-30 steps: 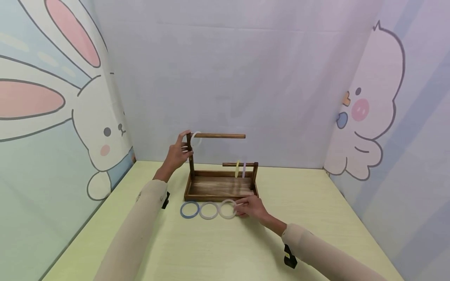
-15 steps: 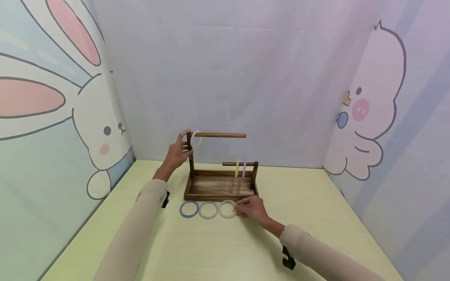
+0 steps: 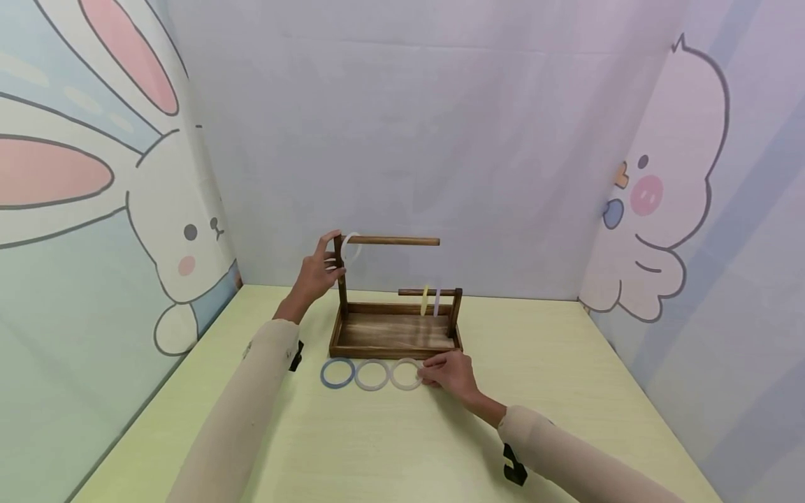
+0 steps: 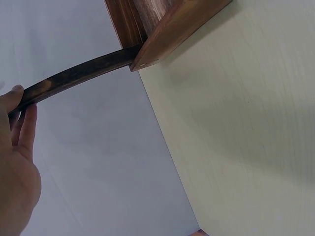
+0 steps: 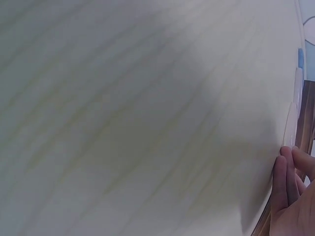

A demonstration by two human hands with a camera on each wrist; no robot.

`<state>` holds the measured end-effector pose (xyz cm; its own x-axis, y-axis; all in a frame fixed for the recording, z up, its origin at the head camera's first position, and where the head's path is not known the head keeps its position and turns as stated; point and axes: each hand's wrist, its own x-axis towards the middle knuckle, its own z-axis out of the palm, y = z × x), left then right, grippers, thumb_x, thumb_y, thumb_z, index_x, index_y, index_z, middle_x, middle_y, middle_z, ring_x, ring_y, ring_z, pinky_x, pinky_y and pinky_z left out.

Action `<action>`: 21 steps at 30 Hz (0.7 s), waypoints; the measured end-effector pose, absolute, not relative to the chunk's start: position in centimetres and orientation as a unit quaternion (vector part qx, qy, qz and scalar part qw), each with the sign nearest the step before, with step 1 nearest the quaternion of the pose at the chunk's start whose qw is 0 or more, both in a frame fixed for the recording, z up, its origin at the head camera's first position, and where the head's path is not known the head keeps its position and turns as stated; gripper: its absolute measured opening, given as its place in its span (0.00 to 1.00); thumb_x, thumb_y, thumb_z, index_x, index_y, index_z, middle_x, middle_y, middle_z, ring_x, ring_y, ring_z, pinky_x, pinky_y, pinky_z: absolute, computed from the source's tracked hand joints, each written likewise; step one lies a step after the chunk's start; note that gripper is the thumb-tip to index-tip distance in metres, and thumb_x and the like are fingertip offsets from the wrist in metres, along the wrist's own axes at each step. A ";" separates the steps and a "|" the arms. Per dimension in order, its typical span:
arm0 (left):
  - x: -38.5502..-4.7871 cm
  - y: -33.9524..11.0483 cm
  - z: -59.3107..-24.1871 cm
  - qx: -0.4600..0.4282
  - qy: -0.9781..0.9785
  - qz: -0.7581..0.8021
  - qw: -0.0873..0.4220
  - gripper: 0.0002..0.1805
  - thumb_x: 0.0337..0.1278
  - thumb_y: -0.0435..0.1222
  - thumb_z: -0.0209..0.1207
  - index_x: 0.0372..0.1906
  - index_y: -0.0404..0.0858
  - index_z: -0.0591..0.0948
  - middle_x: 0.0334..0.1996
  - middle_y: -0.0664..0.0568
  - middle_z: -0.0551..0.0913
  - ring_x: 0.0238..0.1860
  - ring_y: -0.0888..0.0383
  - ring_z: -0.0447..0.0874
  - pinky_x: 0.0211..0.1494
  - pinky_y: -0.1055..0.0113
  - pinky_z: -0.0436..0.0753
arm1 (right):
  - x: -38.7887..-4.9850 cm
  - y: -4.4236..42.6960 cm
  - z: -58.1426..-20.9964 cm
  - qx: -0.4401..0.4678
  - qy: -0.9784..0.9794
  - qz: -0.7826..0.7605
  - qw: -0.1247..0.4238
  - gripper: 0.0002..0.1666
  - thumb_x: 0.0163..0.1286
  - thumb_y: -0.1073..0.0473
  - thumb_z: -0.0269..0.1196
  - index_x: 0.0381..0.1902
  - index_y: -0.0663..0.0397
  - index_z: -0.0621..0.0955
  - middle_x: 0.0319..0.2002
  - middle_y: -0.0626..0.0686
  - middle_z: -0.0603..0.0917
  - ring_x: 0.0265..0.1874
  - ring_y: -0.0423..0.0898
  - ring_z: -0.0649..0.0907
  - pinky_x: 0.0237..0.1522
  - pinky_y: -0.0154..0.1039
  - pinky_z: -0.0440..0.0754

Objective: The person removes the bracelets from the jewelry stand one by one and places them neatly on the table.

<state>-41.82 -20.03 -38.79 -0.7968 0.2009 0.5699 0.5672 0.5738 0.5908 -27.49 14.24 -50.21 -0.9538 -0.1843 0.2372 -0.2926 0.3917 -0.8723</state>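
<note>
Printed cloth (image 3: 503, 140) walls the bench (image 3: 534, 391) on three sides. Head view: translucent ring (image 3: 405, 388), slim, faintly pinkish, lies toward the bench's far edge, just before the rack (image 3: 396, 353); right hand (image 3: 449, 372) pinches its right rim. Judged light, stiff, smooth enough to slip, unlikely to break; take hold by the outer rim. Left wrist view: left hand (image 4: 17, 172) grips the rack's post (image 4: 78, 73) near its top. Right wrist view: ring nearly edge-on, pale and thin, in the right hand's pinch.

No legible lettering; no readable numbers
</note>
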 end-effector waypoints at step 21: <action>-42.1 -20.1 -39.1 -0.230 -0.852 -0.408 0.233 0.50 0.62 0.22 0.68 0.81 0.50 0.56 0.57 0.27 0.82 0.55 0.37 0.87 0.54 0.47 0.88 | -27.3 14.0 -50.5 0.119 -0.819 0.558 0.059 0.12 0.60 0.70 0.77 0.39 0.75 0.88 0.28 0.63 0.90 0.25 0.55 0.91 0.27 0.41 0.90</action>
<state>-42.06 -20.14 -39.10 -0.7850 0.2014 0.5858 0.5829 0.5604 0.5884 -27.30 14.04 -50.54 -0.9647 -0.1292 0.2296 -0.2610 0.3497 -0.8998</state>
